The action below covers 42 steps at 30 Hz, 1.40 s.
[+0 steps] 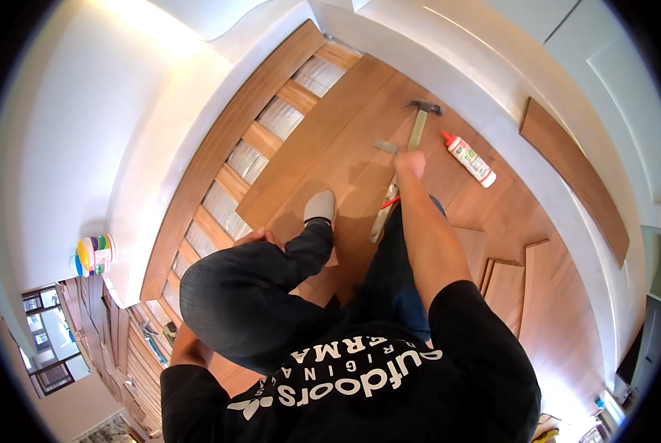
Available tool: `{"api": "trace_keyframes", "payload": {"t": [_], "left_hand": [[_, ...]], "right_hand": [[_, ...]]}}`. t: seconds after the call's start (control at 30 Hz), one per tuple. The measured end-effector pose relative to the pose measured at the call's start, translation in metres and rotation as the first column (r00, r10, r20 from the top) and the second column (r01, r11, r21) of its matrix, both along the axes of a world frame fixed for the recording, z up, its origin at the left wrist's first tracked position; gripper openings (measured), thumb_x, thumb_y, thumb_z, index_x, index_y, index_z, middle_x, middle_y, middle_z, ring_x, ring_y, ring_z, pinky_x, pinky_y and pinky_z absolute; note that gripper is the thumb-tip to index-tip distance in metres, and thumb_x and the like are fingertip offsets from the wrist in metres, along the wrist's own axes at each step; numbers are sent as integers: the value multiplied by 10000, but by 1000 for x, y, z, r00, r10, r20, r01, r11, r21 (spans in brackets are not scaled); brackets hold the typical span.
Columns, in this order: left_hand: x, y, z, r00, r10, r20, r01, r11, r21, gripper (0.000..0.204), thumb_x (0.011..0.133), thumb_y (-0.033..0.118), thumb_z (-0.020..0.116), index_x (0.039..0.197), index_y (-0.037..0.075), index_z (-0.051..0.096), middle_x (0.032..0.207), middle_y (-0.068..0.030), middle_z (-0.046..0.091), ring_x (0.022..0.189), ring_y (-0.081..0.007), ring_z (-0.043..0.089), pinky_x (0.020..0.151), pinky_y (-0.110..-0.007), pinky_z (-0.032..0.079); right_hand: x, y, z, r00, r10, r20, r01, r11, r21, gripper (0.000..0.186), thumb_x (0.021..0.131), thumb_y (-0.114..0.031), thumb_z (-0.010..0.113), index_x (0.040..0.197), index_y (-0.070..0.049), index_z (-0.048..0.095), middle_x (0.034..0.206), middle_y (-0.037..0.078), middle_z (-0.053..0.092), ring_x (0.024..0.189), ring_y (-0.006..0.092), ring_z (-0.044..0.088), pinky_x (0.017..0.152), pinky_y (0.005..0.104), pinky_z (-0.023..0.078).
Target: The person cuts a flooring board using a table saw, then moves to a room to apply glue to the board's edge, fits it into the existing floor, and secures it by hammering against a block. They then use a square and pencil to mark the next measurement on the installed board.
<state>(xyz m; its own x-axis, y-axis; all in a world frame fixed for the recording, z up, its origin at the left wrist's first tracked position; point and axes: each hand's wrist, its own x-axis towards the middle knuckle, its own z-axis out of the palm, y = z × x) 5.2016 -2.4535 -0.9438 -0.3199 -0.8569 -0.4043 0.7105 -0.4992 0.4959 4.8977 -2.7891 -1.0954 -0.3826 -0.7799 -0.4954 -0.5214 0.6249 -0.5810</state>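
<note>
My right hand (410, 162) is closed on the wooden handle of a claw hammer (417, 131), whose dark head points away from me over the floorboards. Beside that hand lies a short grey metal piece (385, 146). A pale, narrow strip (381, 219) runs back toward me from near the wrist, with a thin red stick (391, 201) across it. My left hand (258, 236) is at the near left edge of a wide wooden plank (319, 136); my bent knee hides most of it, and its grip is unclear. My socked foot (319, 206) rests on the planks.
A white glue bottle with a red cap (469, 159) lies right of the hammer. Wooden battens (262, 139) with silvery sheet between them border the planks at left. Loose boards (508, 292) lie at right; another board (574, 181) leans on the curved wall. A white tub (96, 255) stands far left.
</note>
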Motion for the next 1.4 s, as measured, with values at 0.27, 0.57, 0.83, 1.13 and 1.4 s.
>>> {"api": "trace_keyframes", "payload": {"t": [0.27,0.57,0.83,1.13,1.4], "left_hand": [[3,-110,26,725,-559,402,507,829,237,320,1085,316,521,1081,34,673,976,-55,669,963,-166,613,887,-279,467],[-59,-263,-127,463,-471,751,641,763,83,250,1027,209,620,1146,-9,652,941,-23,685,845,-104,628,769,-271,518],[-38,-333,-156,274,-272,922,579,812,68,157,992,134,644,1106,39,694,963,-78,697,839,-168,656,743,-308,536],[-51,-426,-183,270,90,959,697,668,-259,122,934,70,680,1049,86,714,937,-97,679,839,-285,662,717,-354,549],[-33,-422,-205,242,115,963,733,629,-259,133,867,76,724,995,112,727,865,-62,672,788,-277,668,689,-366,553]], "right_hand": [[-6,-6,-8,988,35,-150,-36,999,-5,556,940,-488,652,1253,-32,590,1179,251,709,1109,433,684,953,515,542],[-29,-31,3,933,200,-298,-212,977,-8,482,950,-329,676,1305,-39,528,1217,262,642,1116,445,644,940,511,524],[-23,-52,-11,824,138,-550,-213,974,-75,510,918,-209,645,1380,-48,504,1372,249,513,1202,471,526,1019,565,442],[-20,-68,-33,865,95,-493,-156,984,-83,580,900,-230,684,1421,-64,491,1325,222,500,1215,449,476,1018,565,402],[-11,-79,-42,826,101,-555,-221,963,-152,582,908,-209,677,1435,-65,473,1364,206,500,1246,437,462,1052,557,368]]}}
